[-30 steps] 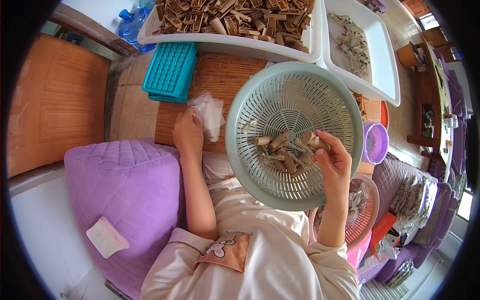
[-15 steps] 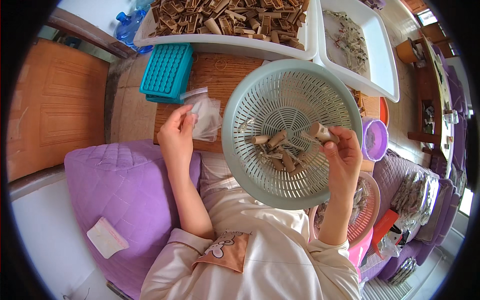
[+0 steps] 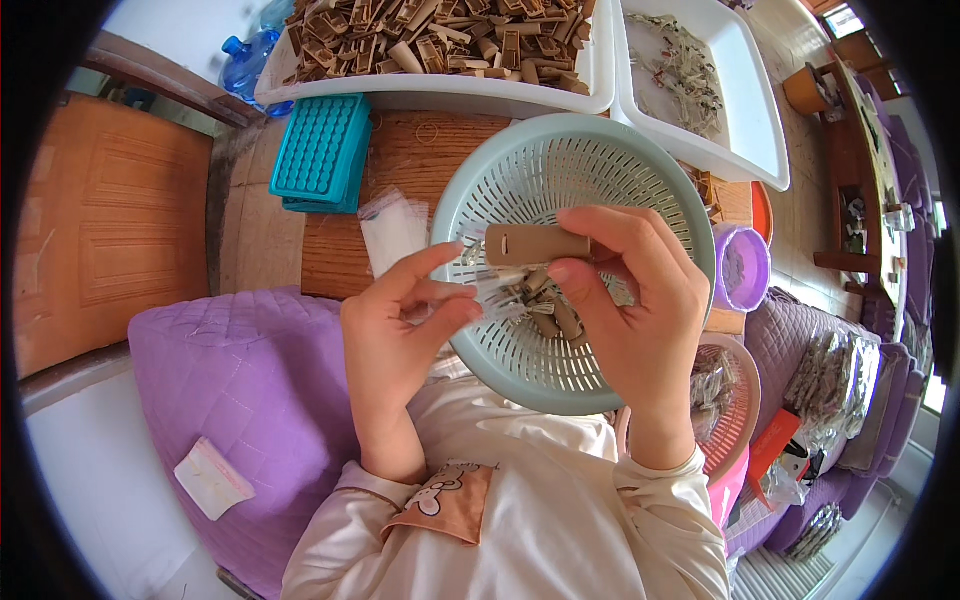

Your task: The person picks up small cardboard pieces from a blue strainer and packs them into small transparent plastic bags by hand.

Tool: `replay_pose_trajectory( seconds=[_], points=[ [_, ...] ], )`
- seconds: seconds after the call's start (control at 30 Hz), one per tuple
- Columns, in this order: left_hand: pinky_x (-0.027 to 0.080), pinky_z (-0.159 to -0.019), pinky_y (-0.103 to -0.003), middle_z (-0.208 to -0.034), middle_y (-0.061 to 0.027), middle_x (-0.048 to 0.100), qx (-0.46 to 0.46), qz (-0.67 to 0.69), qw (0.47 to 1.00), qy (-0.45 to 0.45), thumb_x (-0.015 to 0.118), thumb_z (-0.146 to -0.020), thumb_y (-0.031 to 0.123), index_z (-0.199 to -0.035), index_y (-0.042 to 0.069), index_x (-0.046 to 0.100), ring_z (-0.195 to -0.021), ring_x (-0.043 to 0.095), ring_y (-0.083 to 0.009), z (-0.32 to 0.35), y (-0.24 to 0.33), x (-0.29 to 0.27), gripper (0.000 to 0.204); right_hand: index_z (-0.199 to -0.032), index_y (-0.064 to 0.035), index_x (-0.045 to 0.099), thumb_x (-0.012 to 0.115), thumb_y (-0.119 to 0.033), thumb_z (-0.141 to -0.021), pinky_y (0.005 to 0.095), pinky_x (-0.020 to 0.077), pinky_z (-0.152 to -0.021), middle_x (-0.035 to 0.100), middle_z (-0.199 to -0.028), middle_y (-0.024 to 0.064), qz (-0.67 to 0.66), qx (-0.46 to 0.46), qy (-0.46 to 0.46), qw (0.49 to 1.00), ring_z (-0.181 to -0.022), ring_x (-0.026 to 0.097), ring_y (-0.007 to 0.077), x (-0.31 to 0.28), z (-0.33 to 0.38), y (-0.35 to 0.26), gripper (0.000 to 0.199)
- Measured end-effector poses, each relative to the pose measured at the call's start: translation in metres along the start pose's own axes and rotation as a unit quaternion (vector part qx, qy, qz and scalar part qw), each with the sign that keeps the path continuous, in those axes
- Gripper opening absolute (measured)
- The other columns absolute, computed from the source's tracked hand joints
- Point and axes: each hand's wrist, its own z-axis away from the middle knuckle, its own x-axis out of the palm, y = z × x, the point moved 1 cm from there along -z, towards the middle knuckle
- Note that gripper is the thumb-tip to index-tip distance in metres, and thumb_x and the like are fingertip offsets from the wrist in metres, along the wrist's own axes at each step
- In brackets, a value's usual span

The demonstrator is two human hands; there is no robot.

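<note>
Two hands are seen over a round pale green colander that rests on the lap. The right hand is closed on one flat brown piece, which is pinched between thumb and fingers and held level above the colander. The left hand is closed on one small clear bag, gripped between thumb and forefinger just beside the brown piece; whether bag and piece are touching cannot be told. In the bottom of the colander a small heap of similar brown pieces is seen, partly hidden by the fingers, so an exact count cannot be given. Behind the colander, on a wooden board, a thin stack of clear bags is lying, and one teal tray with many small holes is placed to its left. Two white trays are standing further away: the left white tray is filled with many brown pieces, and the right white tray is holding a thin scatter of small parts. One purple cup is seen to the right of the colander, and one pink basket is partly covered by the right forearm. One purple cushion is lying beside the left arm, with one small white packet on it.
</note>
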Motion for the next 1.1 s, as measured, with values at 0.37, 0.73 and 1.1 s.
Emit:
replay_pose_trajectory(
  seconds=[0.37, 0.73, 1.1],
  points=[
    [0.05, -0.065, -0.023, -0.082, -0.0122, 0.065, 0.013, 0.035, 0.998, -0.048, 0.069, -0.066, 0.001, -0.105, 0.0, 0.057, -0.075, 0.063, -0.0132, 0.006, -0.007, 0.015, 0.041, -0.088, 0.0047, 0.058, 0.064, 0.004, -0.069, 0.0204, 0.047, -0.055, 0.059, -0.075, 0.0071, -0.037, 0.203, -0.16, 0.965, -0.063, 0.057, 0.0095, -0.014, -0.005, 0.0, 0.02],
    [0.048, -0.078, -0.026, -0.09, -0.0117, 0.063, 0.045, 0.11, 0.99, -0.082, 0.07, -0.068, 0.003, -0.103, -0.004, 0.055, -0.084, 0.06, -0.0132, 0.008, -0.008, 0.033, 0.039, -0.082, -0.0033, 0.063, 0.065, -0.001, -0.064, 0.0316, 0.0468, -0.054, 0.057, -0.072, 0.0082, 0.047, 0.023, -0.165, 0.985, -0.06, 0.057, 0.0243, -0.019, -0.007, 0.006, 0.018],
    [0.049, -0.074, -0.026, -0.095, -0.0153, 0.061, -0.05, 0.29, 0.947, -0.132, 0.064, -0.074, 0.0, -0.109, -0.006, 0.049, -0.086, 0.059, -0.0151, -0.002, -0.006, 0.032, 0.038, -0.091, -0.0071, 0.063, 0.068, -0.017, -0.068, 0.0366, 0.0423, -0.078, 0.056, -0.101, 0.0119, 0.007, -0.121, -0.218, 0.968, -0.091, 0.051, 0.0282, -0.02, 0.003, 0.03, 0.025]
  ],
)
